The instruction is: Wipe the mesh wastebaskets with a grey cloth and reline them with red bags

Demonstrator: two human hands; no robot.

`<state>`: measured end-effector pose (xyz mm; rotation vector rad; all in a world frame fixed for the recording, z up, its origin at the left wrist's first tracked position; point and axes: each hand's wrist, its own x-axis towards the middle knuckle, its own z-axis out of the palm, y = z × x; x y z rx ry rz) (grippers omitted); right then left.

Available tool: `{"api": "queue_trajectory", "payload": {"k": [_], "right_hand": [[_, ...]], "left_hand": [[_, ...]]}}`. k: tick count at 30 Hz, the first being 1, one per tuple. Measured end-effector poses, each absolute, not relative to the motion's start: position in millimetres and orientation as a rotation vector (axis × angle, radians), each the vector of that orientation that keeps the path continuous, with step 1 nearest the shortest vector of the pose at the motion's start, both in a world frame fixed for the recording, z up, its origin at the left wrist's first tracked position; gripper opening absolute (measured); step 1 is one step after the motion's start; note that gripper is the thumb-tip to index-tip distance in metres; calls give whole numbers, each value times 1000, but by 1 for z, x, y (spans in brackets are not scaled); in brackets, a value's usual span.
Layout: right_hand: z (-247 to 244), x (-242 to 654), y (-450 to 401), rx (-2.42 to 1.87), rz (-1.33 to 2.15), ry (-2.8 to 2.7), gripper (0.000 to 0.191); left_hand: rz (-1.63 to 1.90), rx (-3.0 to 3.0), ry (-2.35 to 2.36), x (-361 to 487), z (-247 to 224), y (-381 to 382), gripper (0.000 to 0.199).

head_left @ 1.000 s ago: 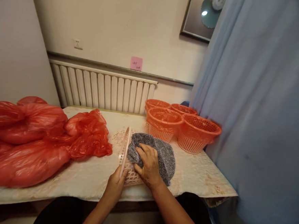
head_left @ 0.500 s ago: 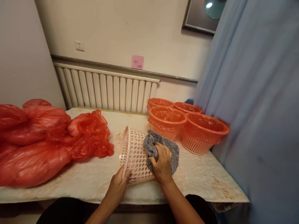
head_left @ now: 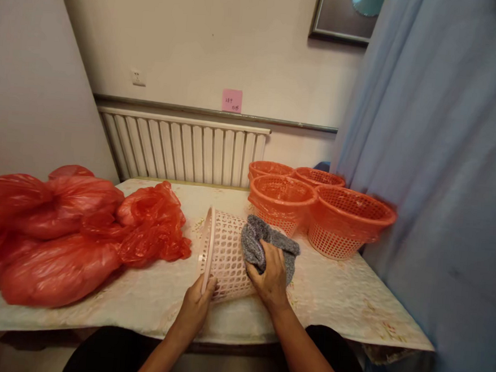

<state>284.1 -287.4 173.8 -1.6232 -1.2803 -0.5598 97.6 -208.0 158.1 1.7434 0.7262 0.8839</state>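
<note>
A pale pink perforated plastic basket (head_left: 226,249) lies on its side on the table, its mouth turned left. My left hand (head_left: 197,304) grips the near part of its rim, thumb on the outside. In my right hand (head_left: 272,273) is a bunched grey cloth (head_left: 256,240), pressed against the basket's side near the base. The cloth and hand hide the base end of the basket.
Several baskets lined with red bags (head_left: 282,191) stand at the back right, beside a blue curtain (head_left: 435,182). Filled red plastic bags (head_left: 61,269) lie on the left of the cloth-covered table (head_left: 332,314). Behind it is a radiator (head_left: 182,150).
My right hand has shifted slightly on the basket's side, and the grey cloth has folded differently. My left hand keeps its hold on the rim. The view has turned a little.
</note>
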Motion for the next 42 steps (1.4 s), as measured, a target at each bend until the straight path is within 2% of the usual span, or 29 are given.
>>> {"api": "queue_trajectory", "payload": {"k": [9, 15, 25, 30, 42], "right_hand": [[167, 195, -286, -1259, -376, -1374, 48], [164, 214, -288, -1386, -558, -1501, 44], [161, 225, -305, -1444, -509, -1495, 48], [161, 228, -302, -1452, -546, -1497, 51], [152, 327, -294, -1656, -512, -641, 36]], "left_hand": [[947, 1720, 650, 103, 171, -209, 25], [867, 1698, 615, 99, 173, -210, 32], [696, 1777, 504, 89, 138, -216, 38], [650, 1829, 457, 82, 141, -215, 37], [597, 1760, 519, 73, 145, -216, 39]]}}
